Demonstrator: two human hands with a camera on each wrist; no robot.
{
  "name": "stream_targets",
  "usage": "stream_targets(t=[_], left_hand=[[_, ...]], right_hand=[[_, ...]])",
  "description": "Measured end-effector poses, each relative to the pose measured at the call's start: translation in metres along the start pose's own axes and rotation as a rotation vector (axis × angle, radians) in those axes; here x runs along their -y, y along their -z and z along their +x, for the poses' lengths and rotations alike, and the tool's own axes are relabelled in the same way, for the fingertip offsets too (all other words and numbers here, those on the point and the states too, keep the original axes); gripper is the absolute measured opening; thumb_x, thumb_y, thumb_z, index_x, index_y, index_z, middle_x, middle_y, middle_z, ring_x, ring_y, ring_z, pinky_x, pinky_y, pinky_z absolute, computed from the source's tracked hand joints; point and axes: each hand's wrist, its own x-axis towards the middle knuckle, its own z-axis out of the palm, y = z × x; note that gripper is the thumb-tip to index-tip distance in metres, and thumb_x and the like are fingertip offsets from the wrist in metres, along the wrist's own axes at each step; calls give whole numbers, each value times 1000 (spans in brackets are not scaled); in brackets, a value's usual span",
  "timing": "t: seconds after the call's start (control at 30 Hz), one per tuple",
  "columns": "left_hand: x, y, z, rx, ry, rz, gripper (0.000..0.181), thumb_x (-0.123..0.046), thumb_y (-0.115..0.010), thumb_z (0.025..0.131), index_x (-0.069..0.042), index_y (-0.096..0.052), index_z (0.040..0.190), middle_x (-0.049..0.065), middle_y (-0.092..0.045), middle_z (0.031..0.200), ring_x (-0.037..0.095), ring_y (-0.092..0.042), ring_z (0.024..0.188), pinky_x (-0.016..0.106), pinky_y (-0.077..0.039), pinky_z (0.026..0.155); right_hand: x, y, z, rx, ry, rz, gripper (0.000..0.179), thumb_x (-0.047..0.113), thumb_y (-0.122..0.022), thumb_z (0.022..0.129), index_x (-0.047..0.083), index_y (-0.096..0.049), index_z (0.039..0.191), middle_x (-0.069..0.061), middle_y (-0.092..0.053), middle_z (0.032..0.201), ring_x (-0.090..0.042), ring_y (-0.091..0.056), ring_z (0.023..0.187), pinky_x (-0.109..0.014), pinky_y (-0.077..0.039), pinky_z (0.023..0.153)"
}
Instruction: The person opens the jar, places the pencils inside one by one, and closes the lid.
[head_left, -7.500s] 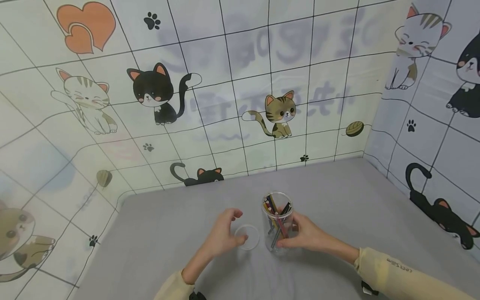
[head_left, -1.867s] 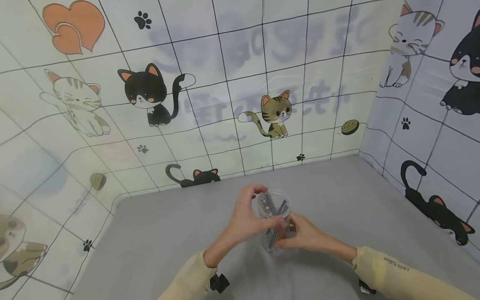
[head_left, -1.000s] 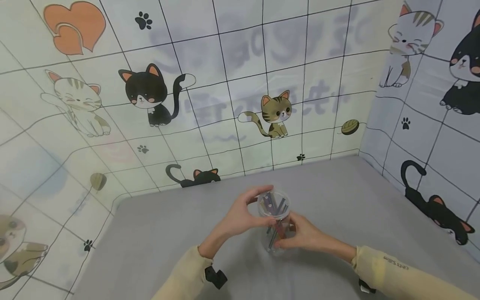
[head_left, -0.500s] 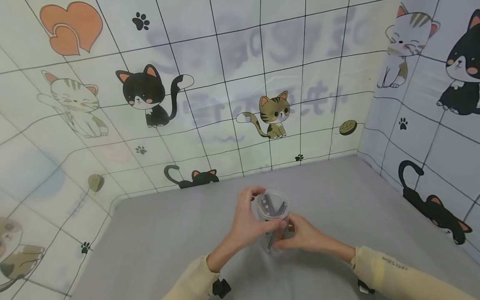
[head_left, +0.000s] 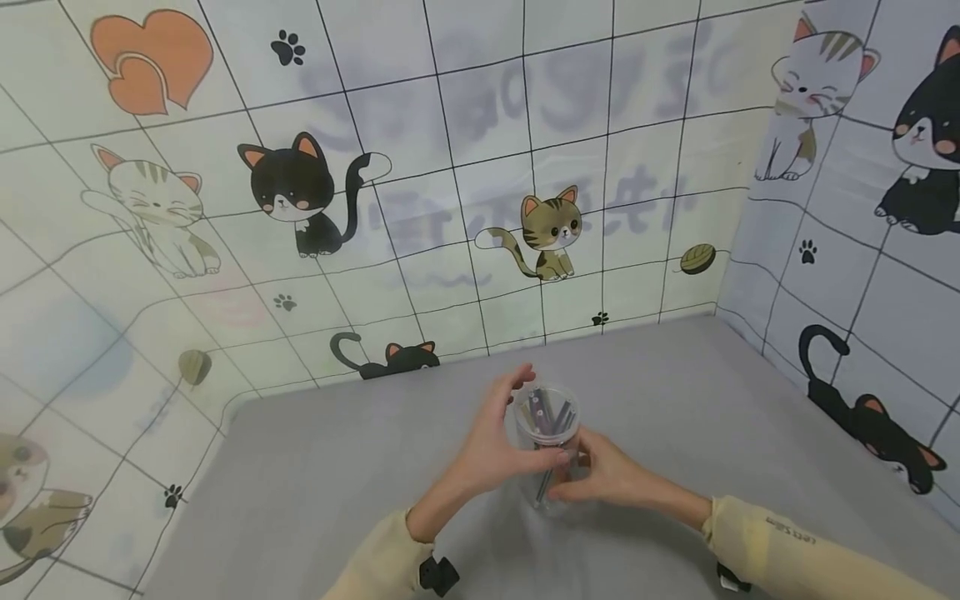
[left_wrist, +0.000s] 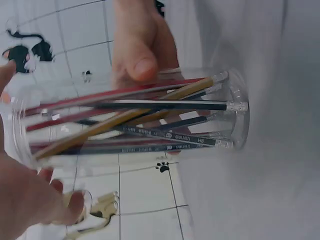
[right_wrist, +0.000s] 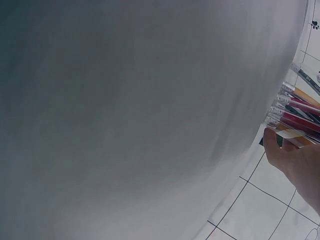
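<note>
A clear jar point(head_left: 536, 479) of pencils point(left_wrist: 150, 105) stands upright on the grey table, its transparent lid point(head_left: 548, 414) over the mouth. My right hand point(head_left: 618, 471) grips the jar's lower right side, thumb in front; in the right wrist view the hand point(right_wrist: 297, 162) shows at the right edge. My left hand point(head_left: 487, 442) surrounds the lid from the left, its fingers parted and slightly off the rim, the thumb across the front. In the left wrist view the left hand point(left_wrist: 30, 195) is beside the lid end. Red, yellow and dark pencils show through the wall.
The grey tabletop point(head_left: 337, 467) lies around the jar. Behind it and at the sides hang white sheets point(head_left: 420, 300) with cat drawings and black grid lines. A black wrist strap piece point(head_left: 438, 575) sits below the left sleeve.
The lid, on the table at first, now covers the jar. My left hand came to it, turned back and forth around it, and its fingers have just spread. My right hand kept its hold.
</note>
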Motion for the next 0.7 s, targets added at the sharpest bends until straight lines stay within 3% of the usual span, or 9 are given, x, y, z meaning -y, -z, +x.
stream_targets(t=[0.13,0.2,0.3,0.43,0.53,0.6,0.7], left_hand=[[-2,-14,2,-147,-75,94,83,-27,-92,70,-9,-48,138,4,-49,134,21,-39,123,48,-38,98],[-1,-17,4,-179,-105,139,74,-27,-92,70,-7,-53,130,4,-54,128,21,-41,120,47,-39,96],[1,-11,6,-155,-124,150,63,-24,-88,74,-10,-59,128,-1,-59,127,20,-43,119,46,-41,95],[1,3,12,-11,-109,93,61,-21,-81,77,-19,-61,135,-8,-58,134,16,-44,126,49,-41,99],[1,9,13,74,-95,66,68,-21,-80,78,-20,-55,141,-6,-51,144,17,-40,134,51,-37,105],[1,8,10,72,-71,58,77,-23,-82,78,-22,-48,147,-4,-45,150,18,-37,137,54,-35,106],[-1,2,4,-16,-49,53,90,-26,-87,75,-22,-39,152,0,-39,153,22,-34,137,58,-34,105]], right_hand=[[-1,1,-2,5,23,14,59,11,-81,83,7,-50,132,-3,-63,96,-15,-62,81,-39,-54,80],[-1,1,-3,9,24,7,65,11,-81,83,6,-46,138,-2,-63,97,-14,-62,81,-38,-54,80],[1,2,-2,9,21,-2,64,12,-81,84,6,-47,137,-1,-63,95,-15,-62,82,-41,-55,78],[1,3,0,-12,13,-5,48,12,-81,84,9,-53,123,-2,-62,96,-16,-61,82,-45,-54,74],[1,2,0,-19,5,-10,41,13,-82,83,11,-55,114,-2,-61,97,-16,-60,83,-43,-53,77],[1,1,0,-14,0,-13,40,14,-83,82,12,-54,111,-1,-62,96,-15,-61,84,-42,-53,78],[0,1,0,-7,-4,-24,42,16,-83,83,13,-54,114,1,-62,95,-14,-60,84,-41,-52,79]])
